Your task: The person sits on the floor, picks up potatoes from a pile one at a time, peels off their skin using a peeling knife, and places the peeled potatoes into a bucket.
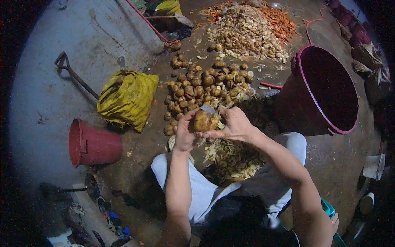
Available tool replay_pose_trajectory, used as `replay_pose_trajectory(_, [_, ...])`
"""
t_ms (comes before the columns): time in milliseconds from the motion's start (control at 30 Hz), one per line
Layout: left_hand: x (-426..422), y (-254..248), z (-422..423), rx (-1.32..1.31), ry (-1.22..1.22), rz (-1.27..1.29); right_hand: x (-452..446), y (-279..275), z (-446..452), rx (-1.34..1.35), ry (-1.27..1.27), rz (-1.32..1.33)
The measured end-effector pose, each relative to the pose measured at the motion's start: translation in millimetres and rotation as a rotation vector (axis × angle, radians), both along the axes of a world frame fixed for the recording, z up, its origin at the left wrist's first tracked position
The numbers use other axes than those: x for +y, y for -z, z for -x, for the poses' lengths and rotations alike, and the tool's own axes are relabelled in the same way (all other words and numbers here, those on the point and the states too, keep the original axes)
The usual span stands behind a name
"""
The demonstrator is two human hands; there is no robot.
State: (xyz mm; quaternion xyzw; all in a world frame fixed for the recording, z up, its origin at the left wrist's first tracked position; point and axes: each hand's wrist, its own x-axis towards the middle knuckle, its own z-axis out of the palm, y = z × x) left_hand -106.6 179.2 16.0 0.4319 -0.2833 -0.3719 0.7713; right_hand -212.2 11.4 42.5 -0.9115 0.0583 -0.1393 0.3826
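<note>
One camera sits on the head of the seated person (238, 214), peering forward and steeply down. Nearest to it lie the lap (199, 193) and forearms (179, 185); the left hand (184, 133) and right hand (236, 124) come about midway, close in front. Past them the floor (333, 164) stretches to the far peelings (242, 33). The wide lens sweeps from the red bucket (103, 144) at left to the maroon tub (288, 109) at right, its corners dark.

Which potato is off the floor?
The potato held up between the left hand and right hand, with a grey blade at its upper edge. The other potatoes in view lie on the floor.
</note>
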Motion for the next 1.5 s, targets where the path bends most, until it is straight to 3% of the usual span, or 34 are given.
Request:
replay_pose_trajectory(167, [-6.0,-4.8,7.7,0.037,-0.047,0.049,3.0,-13.9,4.1,0.109,0.029,0.037])
replay_pose_trajectory(800, [-15.7,9.3,11.3,0.022,-0.330,0.062,13.3,8.5,1.2,0.018,0.082,0.210])
replay_pose_trajectory(900, [-16.3,10.5,10.3,-0.022,-0.335,0.081,9.6,9.9,-4.0,0.033,0.064,0.133])
replay_pose_trajectory(967, [-14.5,8.1,11.2,0.184,-0.383,0.060,7.9,4.9,-6.7,0.103,0.080,-0.186])
replay_pose_trajectory(1133, [-4.0,8.0,1.3,0.195,-0.282,0.035,-4.7,15.2,-8.8,0.084,0.103,-0.138])
replay_pose_trajectory(1200, [-3.3,-4.2,3.6,0.165,-0.135,0.075,-3.3,5.1,-7.2,-0.028,0.066,-0.100])
replay_pose_trajectory(1500, [-3.4,-5.1,2.9,0.028,-0.075,0.097,-3.8,-1.1,-3.9,0.009,-0.015,-0.135])
